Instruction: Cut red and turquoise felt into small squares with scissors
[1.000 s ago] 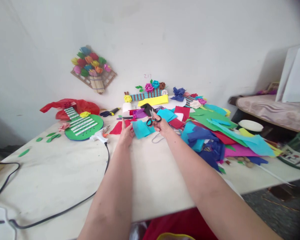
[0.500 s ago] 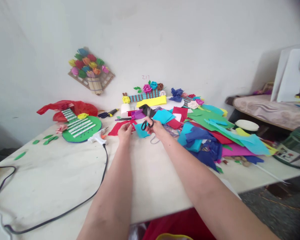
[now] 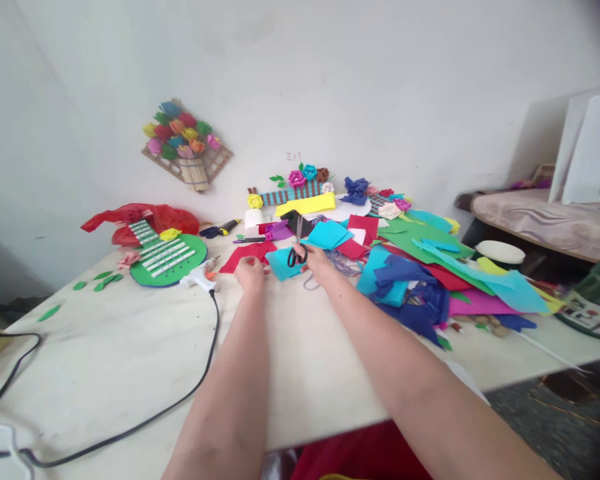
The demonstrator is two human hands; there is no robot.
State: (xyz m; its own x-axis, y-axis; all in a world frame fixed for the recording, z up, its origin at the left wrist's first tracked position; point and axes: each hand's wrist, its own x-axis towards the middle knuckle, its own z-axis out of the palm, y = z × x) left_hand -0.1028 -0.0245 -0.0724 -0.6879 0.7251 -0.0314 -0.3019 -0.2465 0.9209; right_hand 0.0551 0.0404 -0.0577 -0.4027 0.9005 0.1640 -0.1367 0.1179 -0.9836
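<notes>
My right hand (image 3: 320, 265) grips a pair of scissors (image 3: 297, 257) by their black handles, with the blades pointing up and away from me. Left of it, my left hand (image 3: 251, 273) is closed, its fingertips pinched together at the near edge of a red paper piece (image 3: 237, 257). Whatever sits between those fingers is too small to make out. A light-blue paper piece (image 3: 280, 267) lies between the two hands, partly behind the scissors. Beyond the right hand are more blue sheets (image 3: 329, 235).
A white glue gun (image 3: 199, 277) with a black cord lies left, beside a green guitar-shaped craft (image 3: 193, 245). Coloured paper (image 3: 420, 287) is heaped on the right. A glass jar (image 3: 595, 300) stands near the table's right edge. Green paper leaves (image 3: 107, 281) lie far left.
The view has shifted slightly, so the table's things sit a little further right and lower. My left hand has drawn back slightly from the red paper. The scissors stay in my right hand.
</notes>
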